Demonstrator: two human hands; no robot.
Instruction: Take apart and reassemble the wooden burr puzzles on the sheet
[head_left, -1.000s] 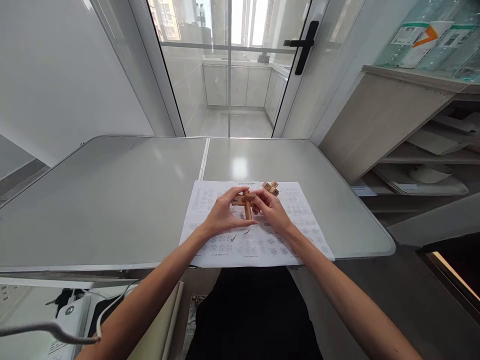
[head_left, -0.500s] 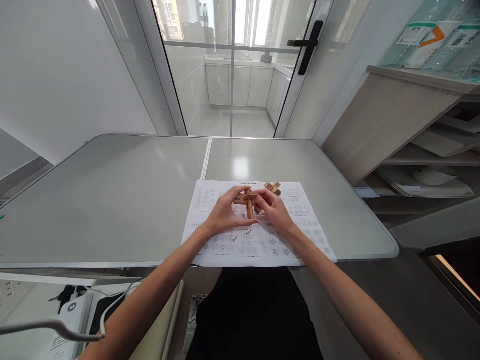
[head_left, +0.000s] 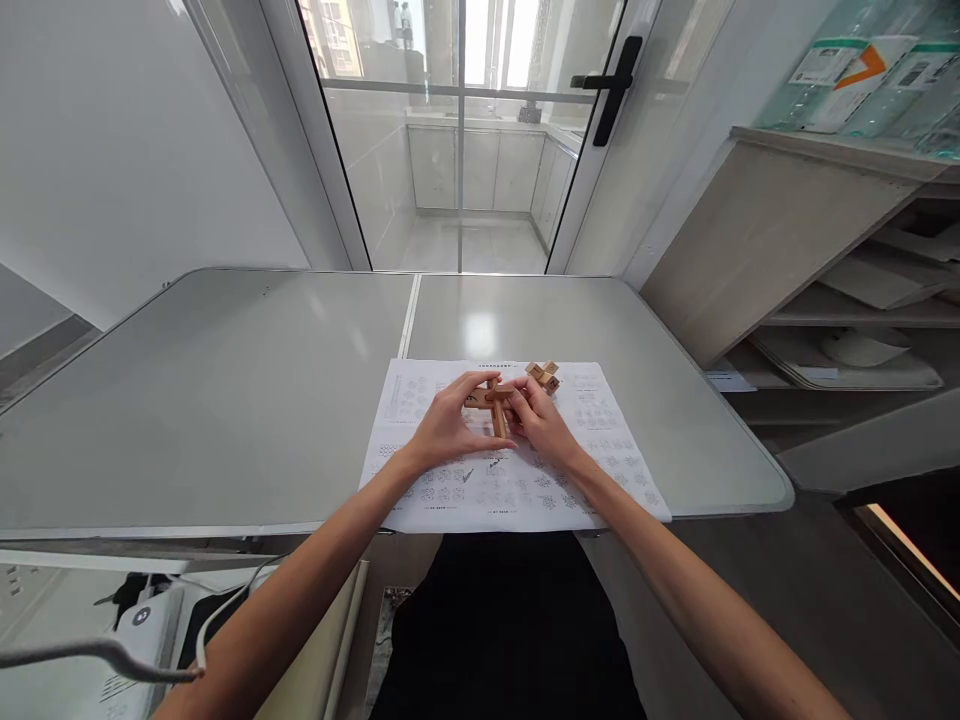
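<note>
Above the printed sheet, both hands meet around a wooden burr puzzle [head_left: 498, 412] made of crossing notched sticks. My left hand [head_left: 444, 425] grips the upright stick from top and bottom between thumb and fingers. At the right end of the crossing stick, my right hand [head_left: 541, 418] is closed in a pinch, its fingertips hiding that end. Just beyond the right hand, a second wooden burr puzzle [head_left: 543, 376] lies on the sheet's far edge. The white paper sheet [head_left: 420, 505] beneath carries rows of small diagrams and a few pen marks.
The grey folding table [head_left: 225, 400] spreads out on both sides of the sheet. Behind it stands a glass door with a black handle [head_left: 611, 88]. Shelves [head_left: 810, 230] with plastic bottles on top rise at the right. A cable [head_left: 112, 655] hangs at lower left.
The view has shifted very slightly. Both hands keep nearly the same pose around the wooden puzzle, with only tiny finger movement.
</note>
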